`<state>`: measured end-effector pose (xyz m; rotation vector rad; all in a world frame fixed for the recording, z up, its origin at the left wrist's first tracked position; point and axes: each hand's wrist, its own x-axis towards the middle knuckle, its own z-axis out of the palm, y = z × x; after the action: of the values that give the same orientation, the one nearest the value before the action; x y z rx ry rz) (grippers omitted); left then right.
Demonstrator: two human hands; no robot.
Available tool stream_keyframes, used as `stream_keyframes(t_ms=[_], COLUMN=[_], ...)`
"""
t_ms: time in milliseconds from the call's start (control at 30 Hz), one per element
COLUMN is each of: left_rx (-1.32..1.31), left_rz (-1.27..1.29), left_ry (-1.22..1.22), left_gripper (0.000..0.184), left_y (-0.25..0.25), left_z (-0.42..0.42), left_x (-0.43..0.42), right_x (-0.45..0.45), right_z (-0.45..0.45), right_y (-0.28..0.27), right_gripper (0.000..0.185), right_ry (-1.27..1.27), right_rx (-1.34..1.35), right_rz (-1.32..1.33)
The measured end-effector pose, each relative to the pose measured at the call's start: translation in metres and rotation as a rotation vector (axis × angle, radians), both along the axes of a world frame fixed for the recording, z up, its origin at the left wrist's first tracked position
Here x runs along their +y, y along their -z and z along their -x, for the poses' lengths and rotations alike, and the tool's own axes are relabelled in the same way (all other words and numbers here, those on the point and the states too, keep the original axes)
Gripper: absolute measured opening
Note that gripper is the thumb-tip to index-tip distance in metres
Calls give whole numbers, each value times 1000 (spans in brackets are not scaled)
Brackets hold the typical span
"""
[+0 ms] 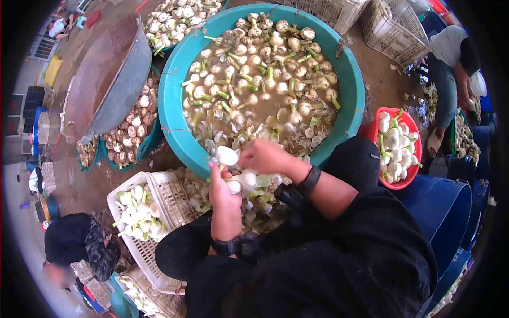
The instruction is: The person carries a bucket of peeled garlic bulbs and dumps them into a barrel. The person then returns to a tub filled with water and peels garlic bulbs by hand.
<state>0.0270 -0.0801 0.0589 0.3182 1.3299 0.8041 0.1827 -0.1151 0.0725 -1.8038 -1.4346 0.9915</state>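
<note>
My left hand (225, 192) is closed around a few peeled white garlic bulbs (227, 156), which stick out on both sides of the fingers. Just to its right is my right hand (264, 157), its fingers curled together close to the bulbs; whatever they pinch is hidden. Both hands are over the near rim of a large green tub (177, 124). Muddy water fills the tub, with many unpeeled garlic bulbs (269, 79) and loose skins floating in it. More peeled skins (260, 209) lie below my hands, between my knees.
A red basin (418, 139) of white bulbs stands right of my knee. At left are a white crate (161, 193) with peeled bulbs and a tilted metal pan (119, 87). Blue barrels (429, 204) stand at right. Two people (447, 79) (74, 241) bend over nearby.
</note>
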Motion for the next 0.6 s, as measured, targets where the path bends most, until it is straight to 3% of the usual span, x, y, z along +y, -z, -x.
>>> stream_keyframes(t_ms=[33,67,167,233,267,333,367,400,467,533,600], left_rx=[-94,-91,-197,-221,-248,-334,-261,-192,-286,-68,-79], left_rz=[149,149,383,398,413,429,359,296,90,-36,-108], left_ry=[7,8,75,79,79,87,30,-4,59,22,73], left_gripper=[45,45,39,39,40,36,33,31,27,34,34], left_y=[0,-4,-18,-24,-25,-8,-11,-12,-4,-11,-16], left_z=[3,6,9,6,4,9,2,-8,-13,-45,-84], left_x=[0,0,0,-1,-2,4,7,10,22,37,49], right_x=[-1,-1,-7,-16,-14,-4,-4,-10,-12,-17,-28], right_z=[-8,-19,-42,-37,-36,-36,-33,-29,-48,-77,-111], right_y=[6,17,28,9,7,5,8,28,25,7,-25], right_gripper=[17,16,18,16,16,27,26,18,12,9,6], right_ry=[59,166,216,163,170,111,-117,-241,30,167,409], right_rx=[19,-128,-282,-255,-255,496,-359,-834,-609,-500,1], right_rz=[18,57,49,-198,-191,62,166,184,66,33,-140])
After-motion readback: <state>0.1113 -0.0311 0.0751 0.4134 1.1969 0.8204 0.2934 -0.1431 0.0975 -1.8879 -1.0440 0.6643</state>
